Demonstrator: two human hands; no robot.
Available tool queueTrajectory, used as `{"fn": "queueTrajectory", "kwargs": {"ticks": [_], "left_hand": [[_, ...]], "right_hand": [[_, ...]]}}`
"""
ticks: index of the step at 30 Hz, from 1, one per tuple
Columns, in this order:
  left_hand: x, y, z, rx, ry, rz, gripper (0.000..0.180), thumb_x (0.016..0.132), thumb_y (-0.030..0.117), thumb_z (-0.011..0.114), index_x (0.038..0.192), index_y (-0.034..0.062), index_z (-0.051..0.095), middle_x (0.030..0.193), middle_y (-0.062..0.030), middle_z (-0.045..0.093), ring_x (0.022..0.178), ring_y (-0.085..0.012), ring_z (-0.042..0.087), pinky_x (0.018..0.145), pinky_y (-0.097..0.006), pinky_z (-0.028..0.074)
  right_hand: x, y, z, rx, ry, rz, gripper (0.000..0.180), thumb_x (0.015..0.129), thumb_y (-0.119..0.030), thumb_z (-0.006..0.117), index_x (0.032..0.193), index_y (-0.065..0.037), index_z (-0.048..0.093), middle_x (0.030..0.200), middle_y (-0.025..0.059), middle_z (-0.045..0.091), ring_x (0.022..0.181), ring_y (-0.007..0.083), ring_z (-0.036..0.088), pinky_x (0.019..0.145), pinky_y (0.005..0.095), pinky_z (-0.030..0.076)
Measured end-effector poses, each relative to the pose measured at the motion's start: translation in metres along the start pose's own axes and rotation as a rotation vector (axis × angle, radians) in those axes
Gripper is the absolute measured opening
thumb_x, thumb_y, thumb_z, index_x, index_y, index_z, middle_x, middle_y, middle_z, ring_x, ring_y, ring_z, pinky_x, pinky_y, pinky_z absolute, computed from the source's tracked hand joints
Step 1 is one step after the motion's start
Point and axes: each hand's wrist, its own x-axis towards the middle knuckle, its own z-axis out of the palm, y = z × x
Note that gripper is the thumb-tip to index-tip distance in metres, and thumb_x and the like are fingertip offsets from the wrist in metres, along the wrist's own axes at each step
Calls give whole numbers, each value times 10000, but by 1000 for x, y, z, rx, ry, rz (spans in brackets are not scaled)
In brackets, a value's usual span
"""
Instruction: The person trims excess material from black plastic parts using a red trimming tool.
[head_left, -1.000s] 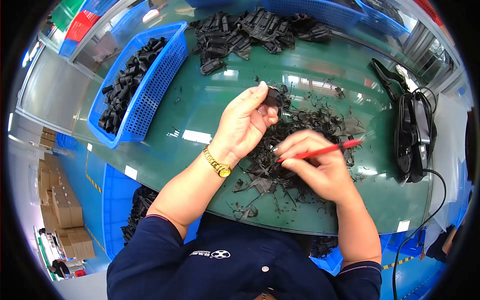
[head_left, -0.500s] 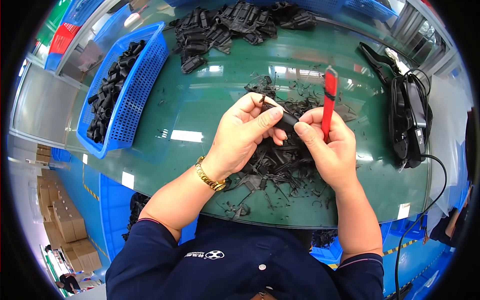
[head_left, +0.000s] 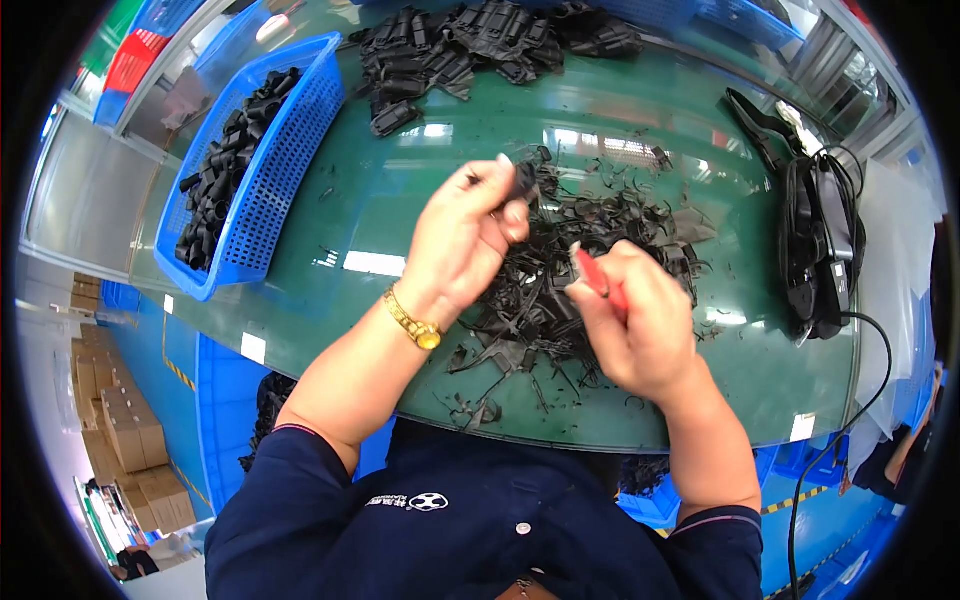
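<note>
Maybe the red tool [head_left: 600, 280] could slip and poke the left hand [head_left: 455, 240], because its front end seemed to point that way. That end was too small and blurry to tell if it was sharp. The left hand pinched a small black piece [head_left: 523, 180] with its thumb and fingers, up over the green table [head_left: 400, 175], near the scrap heap [head_left: 515, 345]. If the pinch got loose, the piece could drop and get lost, since the scraps were black too. The right hand [head_left: 645, 330] was curled around the red tool, apart from the left hand.

Two hands were there, with one red tool, one held piece and one gold watch [head_left: 413, 322]. One scrap heap had too many bits to count. One blue basket [head_left: 290, 165] stood on the table's left side; its black tubes [head_left: 215, 190] were too many too. One pile of black parts [head_left: 500, 42] lay at the far side.
</note>
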Motion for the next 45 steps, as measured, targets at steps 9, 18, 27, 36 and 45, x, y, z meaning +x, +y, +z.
{"fn": "queueTrajectory", "kwargs": {"ticks": [9,18,27,36,45], "left_hand": [[-11,0,6,-98,-137,-207,226,953,282,565,931,56,555,823,-115,638,554,-139,551,495,-249,447],[-17,-8,16,113,-192,-33,185,950,215,572,962,33,543,856,-110,635,604,-157,605,524,-263,500],[-28,-16,28,263,-253,20,115,925,61,580,1012,0,535,855,-92,626,678,-140,636,579,-247,533],[-15,-14,14,232,-126,-15,154,951,187,569,948,36,539,784,-103,641,551,-118,581,482,-221,454],[-5,-16,1,-98,-189,-246,225,983,265,504,890,66,551,817,-67,626,700,-129,555,669,-267,469]], "right_hand": [[-4,0,1,203,47,469,131,813,-11,683,764,-24,562,585,-24,431,509,56,382,465,229,310],[-2,2,-4,439,240,558,166,817,13,680,966,-2,607,626,-87,409,551,8,329,498,183,267],[-4,3,-7,189,177,460,63,851,-7,631,852,-8,568,664,4,496,542,65,423,492,233,367],[-11,3,15,-18,-23,5,345,667,37,692,951,-13,502,742,121,536,594,303,562,494,374,461],[-11,-5,13,201,-211,158,219,727,-23,691,878,-37,533,727,100,535,580,250,562,523,340,468]]}}
